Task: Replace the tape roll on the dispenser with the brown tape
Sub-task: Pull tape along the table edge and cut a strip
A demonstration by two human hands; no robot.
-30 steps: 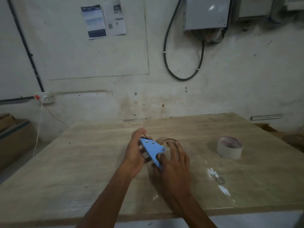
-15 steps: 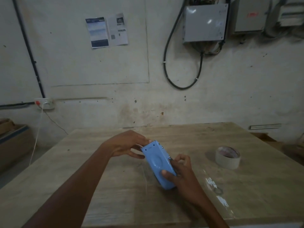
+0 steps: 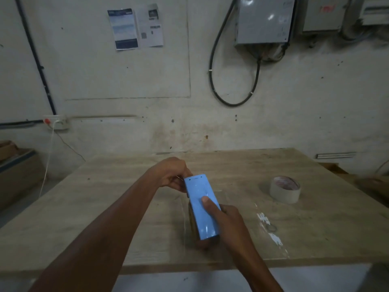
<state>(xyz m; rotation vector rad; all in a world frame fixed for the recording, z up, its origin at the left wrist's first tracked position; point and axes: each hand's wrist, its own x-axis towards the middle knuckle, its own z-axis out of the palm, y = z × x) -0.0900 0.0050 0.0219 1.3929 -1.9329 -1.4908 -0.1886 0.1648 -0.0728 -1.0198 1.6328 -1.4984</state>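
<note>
Above table (image 3: 126, 207), both hands gripping dispenser (image 3: 201, 209), arms outstretched

The blue tape dispenser (image 3: 201, 209) looks like smooth, glossy plastic that catches the light. The wooden table (image 3: 126, 207) is matt and grainy, with white paint marks (image 3: 271, 230) near its right front edge. The pale tape roll (image 3: 285, 189) seems matt paper.

looks like a workshop or a storage room: rough stained plaster wall (image 3: 294, 114), grey metal electrical box (image 3: 263, 20) with thick black cable (image 3: 212, 66) hanging in a loop, printed notices (image 3: 134, 28) stuck up, worn wooden worktable (image 3: 126, 186), wall socket (image 3: 56, 123) with exposed conduit.
</note>
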